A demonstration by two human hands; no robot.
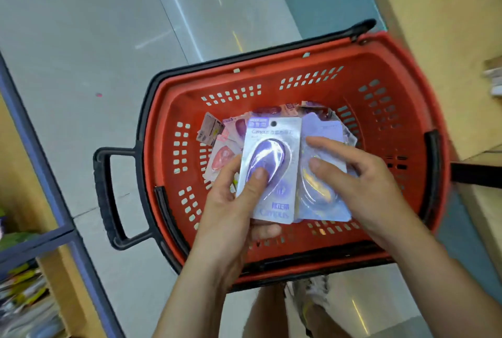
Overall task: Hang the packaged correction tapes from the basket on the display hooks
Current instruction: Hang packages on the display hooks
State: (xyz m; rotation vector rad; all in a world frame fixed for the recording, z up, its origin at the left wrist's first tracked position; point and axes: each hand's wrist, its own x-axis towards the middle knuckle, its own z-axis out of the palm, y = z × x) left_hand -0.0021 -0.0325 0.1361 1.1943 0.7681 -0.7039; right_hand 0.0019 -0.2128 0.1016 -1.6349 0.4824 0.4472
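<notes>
While the red perforated plastic basket (298,66) stands on the glossy grey tiled floor (81,39), both hands work just above its near half, at about six o'clock of its inside.

The left hand (233,210) grasps a silver-carded purple correction tape pack (271,153). Its thumb presses on the lower end of the clear blister, and its fingers wrap behind the card, with one fingertip showing under the bottom edge. The card stands roughly upright in the view. Its round hanging hole is at twelve o'clock and the printed "Campus" name runs along the bottom.

Touching that pack at its three o'clock side, and partly tucked behind it, is a pale lilac correction tape pack (323,128). The right hand (361,183) grips it: forefinger and thumb lie across its front, and the other fingers curl at its right edge. Glare on the plastic blurs its print.

Below and behind the two held packs, more packs lie loose on the basket floor. Pink correction tape packs (222,155) lie at nine to ten o'clock of the held pair, and further purple ones peek out at twelve o'clock.

A black loop handle (108,196) juts from the basket at nine o'clock. A blue-edged shelf (49,237) with blurred goods fills the seven o'clock corner of the view. A pale sneaker (312,294) shows at six o'clock, beneath the basket rim.
</notes>
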